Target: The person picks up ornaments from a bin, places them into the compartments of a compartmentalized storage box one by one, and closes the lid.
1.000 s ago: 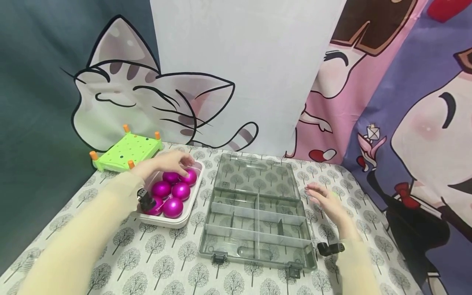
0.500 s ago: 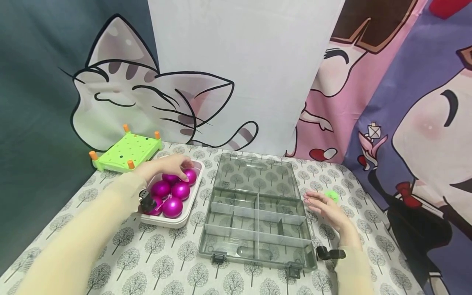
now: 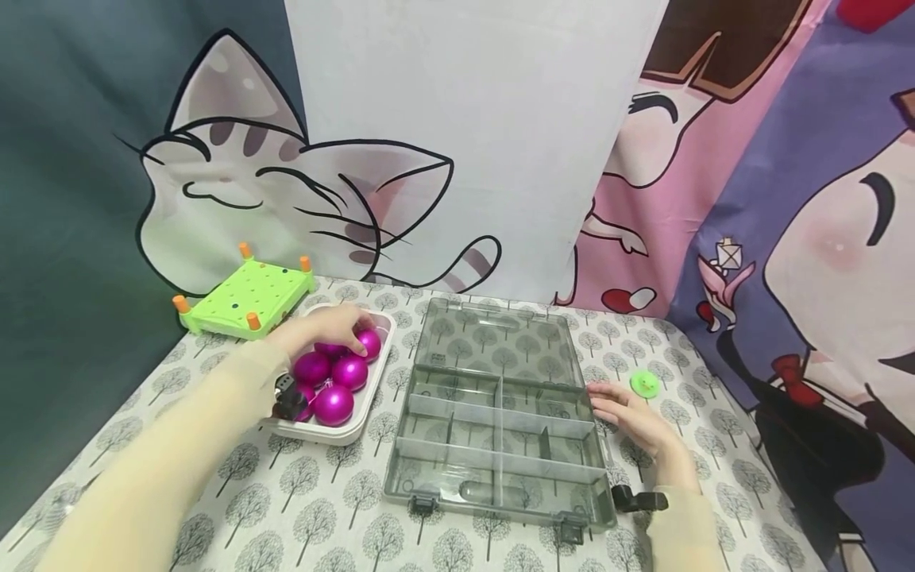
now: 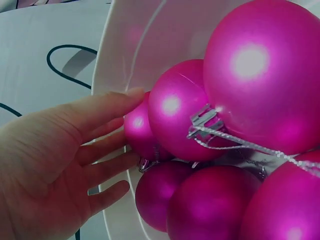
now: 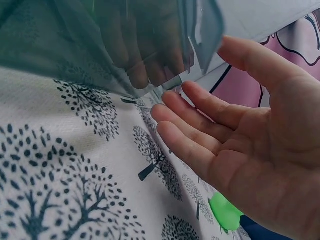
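Several shiny magenta Christmas balls (image 3: 333,405) fill a white plastic basin (image 3: 336,434) on the left, some with silver caps and cords. My left hand (image 3: 332,326) reaches into its far end. There the thumb and fingers hold the farthest Christmas ball (image 4: 140,127) from both sides. Right of the basin lies a translucent grey compartment box (image 3: 496,429) with its lid laid back. At the box's right edge is my right hand (image 3: 632,415), fingers loosely extended. In the right wrist view, its thumb tip is by the box wall (image 5: 200,40); contact is hard to tell.
A light green toy stand (image 3: 246,295) with orange pegs is behind the basin at the left. To the right of the right hand lies a small bright green round piece (image 3: 645,384). A tree-print cloth (image 3: 314,524) covers the table, with patterned curtains behind.
My left hand has lowered onto the far Christmas ball, its fingers closing round it. The right hand has drawn slightly nearer and in to the box's edge, uncovering the green piece.
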Demonstrator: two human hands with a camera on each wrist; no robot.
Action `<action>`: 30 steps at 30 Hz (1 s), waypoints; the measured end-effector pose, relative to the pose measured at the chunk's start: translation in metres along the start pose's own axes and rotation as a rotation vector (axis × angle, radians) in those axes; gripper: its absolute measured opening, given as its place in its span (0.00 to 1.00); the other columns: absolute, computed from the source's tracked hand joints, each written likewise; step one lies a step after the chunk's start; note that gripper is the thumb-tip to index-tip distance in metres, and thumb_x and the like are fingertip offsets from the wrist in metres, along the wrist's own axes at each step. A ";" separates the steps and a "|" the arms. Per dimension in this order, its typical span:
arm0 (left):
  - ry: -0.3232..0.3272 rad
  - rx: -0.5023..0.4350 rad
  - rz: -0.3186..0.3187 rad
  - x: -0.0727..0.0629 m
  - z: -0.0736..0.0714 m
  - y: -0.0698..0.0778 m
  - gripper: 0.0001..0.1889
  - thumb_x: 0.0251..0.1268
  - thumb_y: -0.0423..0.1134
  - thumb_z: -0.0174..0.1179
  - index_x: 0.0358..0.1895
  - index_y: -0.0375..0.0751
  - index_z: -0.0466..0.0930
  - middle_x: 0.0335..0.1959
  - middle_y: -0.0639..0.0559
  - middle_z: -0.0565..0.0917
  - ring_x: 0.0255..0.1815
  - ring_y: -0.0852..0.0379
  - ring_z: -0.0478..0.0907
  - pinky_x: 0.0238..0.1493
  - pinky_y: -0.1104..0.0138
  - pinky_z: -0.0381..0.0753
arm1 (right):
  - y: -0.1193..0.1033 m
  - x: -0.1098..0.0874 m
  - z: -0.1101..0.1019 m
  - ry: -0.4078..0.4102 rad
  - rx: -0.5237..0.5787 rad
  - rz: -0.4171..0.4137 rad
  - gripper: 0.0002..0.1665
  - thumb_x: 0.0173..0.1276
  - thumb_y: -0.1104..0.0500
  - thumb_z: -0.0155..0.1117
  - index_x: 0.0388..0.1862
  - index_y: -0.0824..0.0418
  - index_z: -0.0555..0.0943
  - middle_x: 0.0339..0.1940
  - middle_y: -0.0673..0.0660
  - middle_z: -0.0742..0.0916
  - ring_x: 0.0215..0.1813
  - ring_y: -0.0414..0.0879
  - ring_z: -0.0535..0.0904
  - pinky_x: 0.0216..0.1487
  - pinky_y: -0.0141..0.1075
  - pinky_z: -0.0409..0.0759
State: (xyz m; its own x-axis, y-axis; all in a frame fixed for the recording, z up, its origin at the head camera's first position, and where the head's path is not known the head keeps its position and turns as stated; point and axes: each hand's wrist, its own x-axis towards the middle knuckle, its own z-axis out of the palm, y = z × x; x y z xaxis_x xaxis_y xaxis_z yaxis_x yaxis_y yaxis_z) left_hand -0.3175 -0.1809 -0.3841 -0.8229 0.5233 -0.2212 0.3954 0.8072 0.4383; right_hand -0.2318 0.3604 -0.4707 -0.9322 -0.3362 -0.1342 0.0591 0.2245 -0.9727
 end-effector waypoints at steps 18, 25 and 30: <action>-0.036 -0.004 -0.042 0.003 0.009 0.003 0.31 0.48 0.34 0.73 0.56 0.23 0.74 0.46 0.34 0.83 0.35 0.51 0.82 0.41 0.62 0.85 | 0.009 0.001 0.001 -0.053 -0.009 0.035 0.36 0.74 0.63 0.52 0.71 0.83 0.51 0.67 0.68 0.70 0.55 0.25 0.76 0.58 0.21 0.75; -0.010 0.021 -0.025 0.002 0.008 0.004 0.31 0.50 0.38 0.73 0.56 0.24 0.75 0.48 0.33 0.83 0.43 0.45 0.82 0.53 0.53 0.82 | 0.006 0.000 0.003 -0.049 -0.013 0.053 0.35 0.74 0.62 0.53 0.69 0.83 0.53 0.65 0.68 0.71 0.54 0.26 0.75 0.58 0.21 0.75; 0.024 0.014 0.007 0.000 0.004 0.007 0.28 0.50 0.38 0.72 0.54 0.26 0.77 0.48 0.34 0.84 0.51 0.39 0.80 0.59 0.47 0.77 | 0.008 -0.001 0.001 -0.046 -0.011 0.051 0.34 0.74 0.63 0.52 0.69 0.83 0.53 0.64 0.65 0.72 0.54 0.27 0.75 0.58 0.22 0.75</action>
State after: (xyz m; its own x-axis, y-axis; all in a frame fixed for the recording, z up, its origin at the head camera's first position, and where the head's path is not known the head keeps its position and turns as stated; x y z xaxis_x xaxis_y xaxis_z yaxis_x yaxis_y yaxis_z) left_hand -0.3130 -0.1739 -0.3845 -0.8295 0.5225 -0.1971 0.4067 0.8071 0.4279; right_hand -0.2296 0.3619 -0.4782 -0.9107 -0.3655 -0.1923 0.1020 0.2521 -0.9623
